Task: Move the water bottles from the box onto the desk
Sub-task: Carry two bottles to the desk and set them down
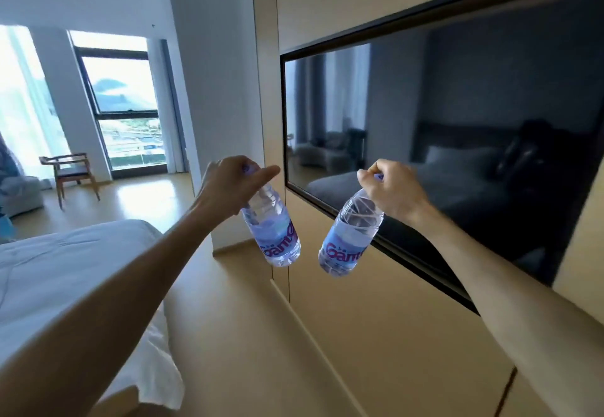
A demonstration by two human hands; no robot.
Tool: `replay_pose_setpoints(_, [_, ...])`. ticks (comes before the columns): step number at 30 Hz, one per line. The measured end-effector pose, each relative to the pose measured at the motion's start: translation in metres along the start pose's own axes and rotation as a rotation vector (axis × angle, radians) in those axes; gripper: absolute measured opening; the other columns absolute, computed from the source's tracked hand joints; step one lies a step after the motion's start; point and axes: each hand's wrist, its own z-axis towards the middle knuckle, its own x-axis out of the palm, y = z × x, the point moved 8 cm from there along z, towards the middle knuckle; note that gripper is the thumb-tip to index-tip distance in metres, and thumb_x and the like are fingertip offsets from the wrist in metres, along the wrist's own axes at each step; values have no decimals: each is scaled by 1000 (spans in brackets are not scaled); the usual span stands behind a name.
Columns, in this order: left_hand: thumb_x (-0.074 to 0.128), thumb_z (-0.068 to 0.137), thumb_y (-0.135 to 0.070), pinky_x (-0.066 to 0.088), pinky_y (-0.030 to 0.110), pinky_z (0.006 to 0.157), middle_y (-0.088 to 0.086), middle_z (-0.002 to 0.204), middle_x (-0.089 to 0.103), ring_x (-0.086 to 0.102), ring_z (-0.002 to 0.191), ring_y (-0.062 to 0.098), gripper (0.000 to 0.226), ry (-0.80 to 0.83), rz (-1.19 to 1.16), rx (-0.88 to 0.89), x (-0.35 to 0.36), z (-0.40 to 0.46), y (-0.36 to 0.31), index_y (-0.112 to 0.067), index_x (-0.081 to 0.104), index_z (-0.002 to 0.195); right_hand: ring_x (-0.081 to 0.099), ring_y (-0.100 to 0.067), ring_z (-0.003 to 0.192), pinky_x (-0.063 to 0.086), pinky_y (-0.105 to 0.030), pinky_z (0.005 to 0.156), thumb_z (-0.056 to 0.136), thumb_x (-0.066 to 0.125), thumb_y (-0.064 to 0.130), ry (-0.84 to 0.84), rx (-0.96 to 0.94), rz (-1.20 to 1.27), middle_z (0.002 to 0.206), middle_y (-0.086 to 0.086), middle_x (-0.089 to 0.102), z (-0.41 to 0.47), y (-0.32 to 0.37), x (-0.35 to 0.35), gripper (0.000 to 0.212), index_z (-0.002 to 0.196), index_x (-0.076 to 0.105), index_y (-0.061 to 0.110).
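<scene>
Each of my hands holds one clear plastic water bottle with a pale blue label and red lettering. My left hand (228,181) grips the left bottle (274,233) by its neck and purple cap, so the bottle hangs down and tilts. The right bottle (349,240) hangs the same way from my right hand (392,191). Both bottles are held out in front of me in the air, about a hand's width apart. Neither the box nor the desk is in view.
A dark wall-mounted TV screen (457,142) fills the wall on the right. A bed with white sheets (65,279) lies at the lower left. A wooden chair (70,171) stands by the tall windows (124,96) at the far end. A strip of light wooden floor (235,335) runs between bed and wall.
</scene>
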Motion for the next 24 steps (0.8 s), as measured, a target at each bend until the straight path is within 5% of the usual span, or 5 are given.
replay_pose_setpoints(7, [52,96,-40,37,19,57,0,83,61,58,72,16,41,-244,116,12,-10,84,84,-3,70,96,50,-7,63,34,-24,66,96,51,31,65,-101,89,65,9,53,100,20,104,28,75,55,14])
replay_pose_setpoints(13, [52,97,-28,34,14,55,-1,72,60,57,62,14,33,-259,250,30,10,155,136,-5,74,87,54,-11,65,41,-27,65,96,50,30,200,-236,164,67,6,54,191,25,193,24,79,56,15])
replay_pose_setpoints(18, [55,96,-24,31,5,52,-2,72,64,53,57,-3,26,-256,337,0,25,211,179,-10,73,83,60,-18,76,52,-34,71,95,50,33,267,-310,227,71,5,57,273,25,253,21,86,59,15])
replay_pose_setpoints(24, [43,84,-48,56,33,67,9,86,73,66,68,20,47,-280,326,-56,32,267,234,-12,71,94,53,-10,66,37,-21,53,94,50,26,320,-363,290,75,8,53,338,37,316,14,107,48,19])
